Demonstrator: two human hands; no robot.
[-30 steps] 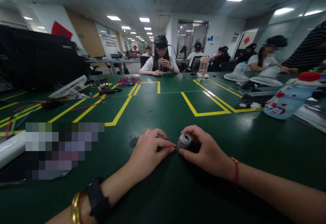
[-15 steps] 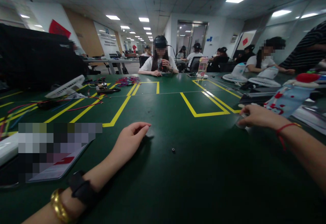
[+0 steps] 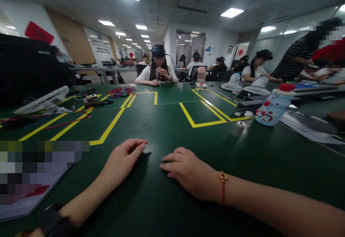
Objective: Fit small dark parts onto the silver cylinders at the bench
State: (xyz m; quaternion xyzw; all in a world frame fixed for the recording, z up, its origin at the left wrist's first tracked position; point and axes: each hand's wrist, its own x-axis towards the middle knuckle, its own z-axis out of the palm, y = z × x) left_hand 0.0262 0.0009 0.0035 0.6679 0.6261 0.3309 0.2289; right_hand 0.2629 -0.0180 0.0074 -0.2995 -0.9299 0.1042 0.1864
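Observation:
My left hand (image 3: 125,158) rests low over the green table (image 3: 151,201), its thumb and index finger pinched on a small, pale, see-through piece (image 3: 146,148) whose shape I cannot make out. To its right, my right hand (image 3: 188,170) lies palm down near the middle of the table, fingers slightly spread, holding nothing that shows. A small cylindrical container (image 3: 238,128) with a whitish rim and a dark centre stands beyond my right hand, apart from it. The small dark ring-like part is not visible now; my right hand may cover it.
A light blue bottle with a red top (image 3: 274,104) stands at the right beside papers. White fans (image 3: 231,83) sit farther back. Wires and a pile of coloured parts (image 3: 121,92) lie at the left, near a flat panel (image 3: 40,190). A person (image 3: 158,66) sits opposite.
My right hand has let go of the small container at the right and moved left to the table's middle. The view has turned right. My left hand keeps its pinch.

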